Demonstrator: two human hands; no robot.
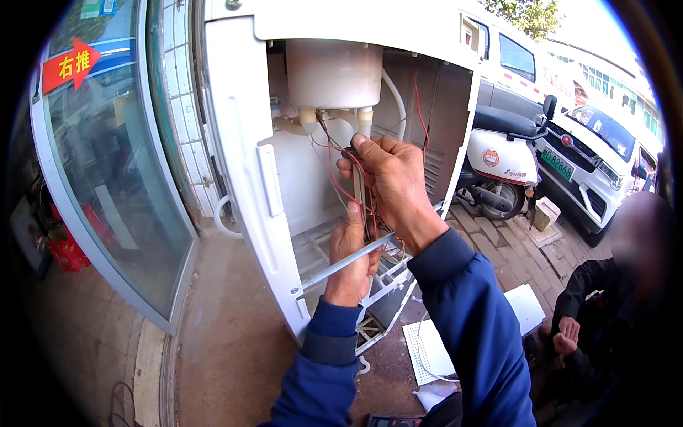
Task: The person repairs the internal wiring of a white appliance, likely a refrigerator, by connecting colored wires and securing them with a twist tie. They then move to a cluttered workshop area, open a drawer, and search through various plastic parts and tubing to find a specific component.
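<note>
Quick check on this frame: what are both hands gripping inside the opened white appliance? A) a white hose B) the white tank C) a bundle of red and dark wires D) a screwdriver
C: the right hand and the left hand both close around the bundle of red and dark wires hanging below the white tank inside the opened white cabinet.

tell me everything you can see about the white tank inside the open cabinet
The white tank is a smooth, rounded plastic-looking cylinder, upright at the top of the open white cabinet. Two short outlets stick down from its base; a white hose curves beside it. Red wires hang below, pinched by the right hand.
</note>
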